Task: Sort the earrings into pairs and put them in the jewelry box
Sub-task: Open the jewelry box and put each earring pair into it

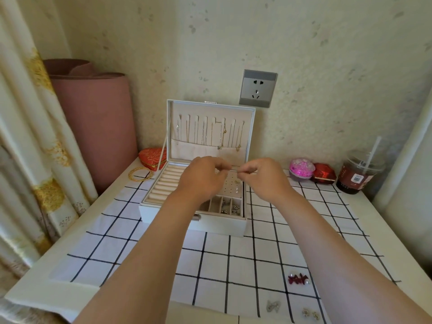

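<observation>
Far left: pale curtain with gold print, then rolled dusty-pink mat standing upright in the corner. On the white counter, under a white cloth with a black grid: thin gold bangles and a red embroidered heart-shaped box just left of the open white jewelry box. Lid upright against the wall, fine chain necklaces hanging vertically inside it; beige ring rolls along the left of the tray, perforated stud panel at right with a few small earrings on it, little compartments in front holding silvery pieces. Above the tray, left hand and right hand nearly touching, fingers of both pinched shut on something tiny between them, too small to identify or to judge its axis. Further right, near the front edge: red bow earrings with pearls, long axis running left to right, a silvery pair, and small pale flower-like studs, all lying apart. Against the wall: grey socket, pink dome-shaped box, red faceted box, lidded plastic cup of dark red drink with straw.
</observation>
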A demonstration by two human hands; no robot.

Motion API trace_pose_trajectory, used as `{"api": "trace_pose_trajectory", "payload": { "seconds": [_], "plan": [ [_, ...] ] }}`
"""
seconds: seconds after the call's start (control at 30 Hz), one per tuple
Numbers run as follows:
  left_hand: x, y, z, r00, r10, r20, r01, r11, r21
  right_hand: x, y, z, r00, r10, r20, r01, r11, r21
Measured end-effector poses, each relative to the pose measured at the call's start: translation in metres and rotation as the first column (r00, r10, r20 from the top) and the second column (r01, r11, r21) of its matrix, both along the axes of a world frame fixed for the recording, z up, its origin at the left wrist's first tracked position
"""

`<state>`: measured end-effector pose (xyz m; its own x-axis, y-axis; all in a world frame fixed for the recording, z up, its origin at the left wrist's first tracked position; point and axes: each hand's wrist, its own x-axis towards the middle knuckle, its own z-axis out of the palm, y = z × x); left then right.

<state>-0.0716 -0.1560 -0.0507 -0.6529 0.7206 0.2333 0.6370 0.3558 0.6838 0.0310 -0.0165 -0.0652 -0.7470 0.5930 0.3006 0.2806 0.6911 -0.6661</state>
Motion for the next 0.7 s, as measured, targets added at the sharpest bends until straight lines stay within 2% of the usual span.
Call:
{"api": "trace_pose_trajectory", "payload": {
  "seconds": [0.03, 0.1, 0.17, 0.4, 0.53, 0.7],
  "plan": [
    [0.000, -0.001, -0.004, 0.994, -0.006, -0.108, -0.004, 0.995, -0.096, 0.002, 0.000, -0.003, 0.996, 0.002, 0.091, -0.011, 0.995, 0.099],
    [-0.001, 0.000, -0.011, 0.960, -0.084, -0.267, 0.013, 0.966, -0.257, 0.003, -0.001, -0.006, 0.985, -0.003, 0.173, -0.038, 0.973, 0.228],
    [-0.002, 0.002, -0.016, 0.937, -0.144, -0.319, 0.033, 0.943, -0.331, 0.003, -0.003, -0.007, 0.980, 0.007, 0.197, -0.066, 0.954, 0.292],
    [-0.006, 0.005, -0.018, 0.936, -0.184, -0.300, 0.068, 0.931, -0.359, 0.002, -0.008, -0.002, 0.970, -0.034, 0.242, -0.081, 0.891, 0.448],
    [-0.006, 0.005, -0.019, 0.938, -0.181, -0.297, 0.069, 0.934, -0.351, 0.002, -0.010, -0.002, 0.970, -0.051, 0.238, -0.060, 0.898, 0.435],
    [-0.007, 0.004, -0.020, 0.936, -0.191, -0.296, 0.078, 0.932, -0.355, 0.005, -0.008, 0.004, 0.946, 0.030, 0.321, -0.153, 0.919, 0.363]
  ]
}}
